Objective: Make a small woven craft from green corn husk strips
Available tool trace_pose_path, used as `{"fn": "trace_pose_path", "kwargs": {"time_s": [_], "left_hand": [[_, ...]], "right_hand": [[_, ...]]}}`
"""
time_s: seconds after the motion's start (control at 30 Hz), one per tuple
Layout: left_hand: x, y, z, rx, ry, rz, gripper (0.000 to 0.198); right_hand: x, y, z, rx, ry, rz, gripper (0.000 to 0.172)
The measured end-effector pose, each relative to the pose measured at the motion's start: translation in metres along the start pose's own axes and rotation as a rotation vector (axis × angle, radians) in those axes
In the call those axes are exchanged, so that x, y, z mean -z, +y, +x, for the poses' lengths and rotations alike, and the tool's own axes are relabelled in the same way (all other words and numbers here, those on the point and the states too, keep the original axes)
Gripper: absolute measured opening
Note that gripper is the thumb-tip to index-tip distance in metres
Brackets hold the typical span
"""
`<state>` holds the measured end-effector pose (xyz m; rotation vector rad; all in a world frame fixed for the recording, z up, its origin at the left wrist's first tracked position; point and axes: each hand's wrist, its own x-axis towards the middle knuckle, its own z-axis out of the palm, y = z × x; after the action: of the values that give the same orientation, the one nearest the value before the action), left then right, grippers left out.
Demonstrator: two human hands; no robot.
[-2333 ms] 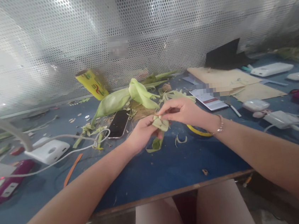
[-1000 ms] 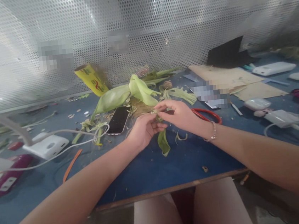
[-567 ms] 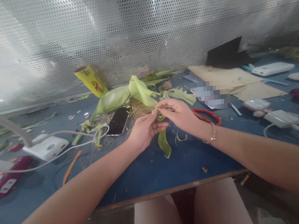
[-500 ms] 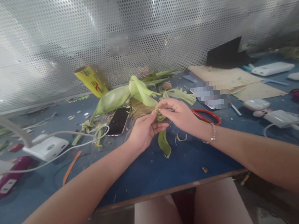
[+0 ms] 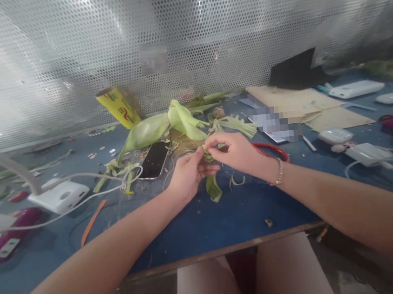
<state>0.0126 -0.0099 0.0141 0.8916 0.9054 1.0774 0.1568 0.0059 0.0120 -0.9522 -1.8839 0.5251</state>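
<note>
Over the blue table, my left hand (image 5: 187, 176) is closed around a small green bundle that looks like folded or plaited corn husk (image 5: 214, 189). One wide end of it hangs below the fingers. Against the top of the same bundle, my right hand (image 5: 234, 151) pinches with thumb and forefinger; the fingertips partly hide what is between them. Just beyond the hands lie large pale green husk leaves (image 5: 153, 132), with shredded strips (image 5: 238, 125) to their right. A pale curled scrap (image 5: 237, 180) rests below my right hand.
A black phone (image 5: 155, 160) lies left of my hands, a red loop (image 5: 274, 149) under my right wrist. White chargers with cables (image 5: 59, 195) stand left. A yellow tube (image 5: 118, 108) leans at the perforated screen (image 5: 185, 36). Brown paper (image 5: 293, 99) lies back right.
My right fingers have shifted slightly left and curled more tightly at the top of the bundle. The hanging husk end has risen a little. My left hand keeps its hold.
</note>
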Motion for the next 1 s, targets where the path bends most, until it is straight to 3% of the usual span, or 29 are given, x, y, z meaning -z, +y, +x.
{"fn": "trace_pose_path", "kwargs": {"time_s": [0.33,0.5,0.67,0.83,1.0], "left_hand": [[0.000,-0.002,-0.001,-0.071,0.001,0.055,0.026],[0.000,-0.004,-0.001,-0.128,0.020,0.096,0.034],[0.001,-0.007,0.001,-0.161,0.027,0.112,0.035],[0.002,-0.010,0.002,-0.195,0.021,0.108,0.034],[0.001,-0.010,0.000,-0.182,0.036,0.134,0.033]], "right_hand": [[0.005,0.004,0.003,0.018,-0.045,-0.002,0.015],[0.001,0.003,0.001,-0.025,0.005,0.047,0.009],[-0.003,0.000,-0.002,-0.005,0.022,-0.003,0.021],[-0.003,-0.008,-0.003,-0.039,0.053,-0.054,0.016],[0.001,-0.005,-0.001,-0.050,-0.027,-0.068,0.019]]}}
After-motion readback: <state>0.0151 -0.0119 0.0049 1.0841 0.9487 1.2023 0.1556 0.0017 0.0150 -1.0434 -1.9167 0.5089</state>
